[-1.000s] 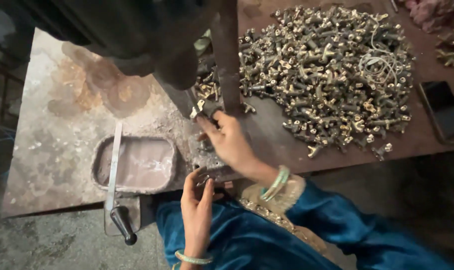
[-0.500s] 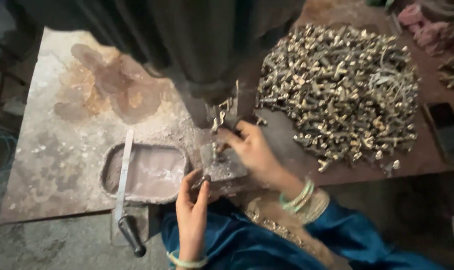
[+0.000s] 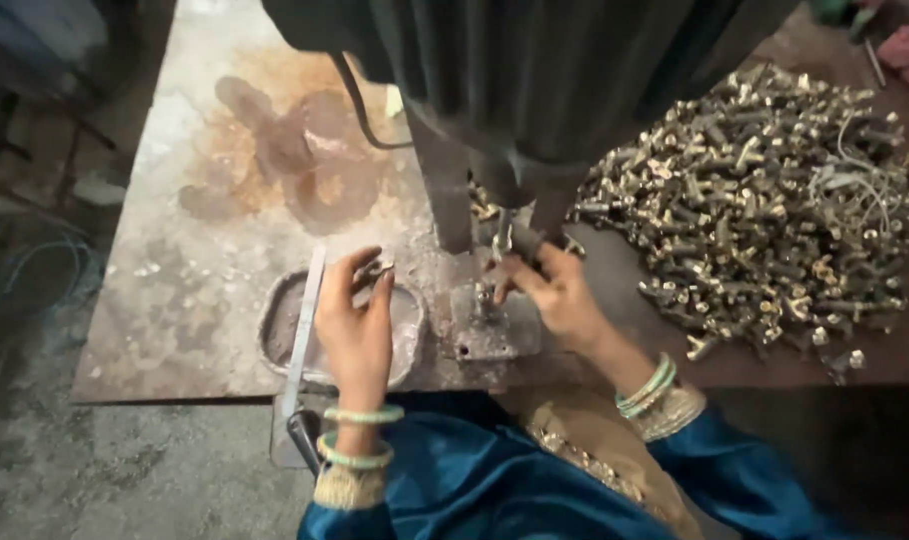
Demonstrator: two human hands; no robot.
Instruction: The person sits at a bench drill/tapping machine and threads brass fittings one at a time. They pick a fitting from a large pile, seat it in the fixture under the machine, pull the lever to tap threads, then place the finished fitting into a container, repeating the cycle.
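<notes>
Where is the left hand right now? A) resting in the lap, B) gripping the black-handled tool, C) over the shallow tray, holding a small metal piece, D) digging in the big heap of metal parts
C: the left hand is raised over the shallow tray with a small metal piece pinched in its fingertips, while the heap of metal parts lies far off beside the right hand.

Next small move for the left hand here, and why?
Probably release the small metal piece into the shallow tray. The left hand pinches it at the fingertips right above the tray, while the right hand sets another piece under the machine's tool at the block, so the left hand looks free to drop it.
</notes>
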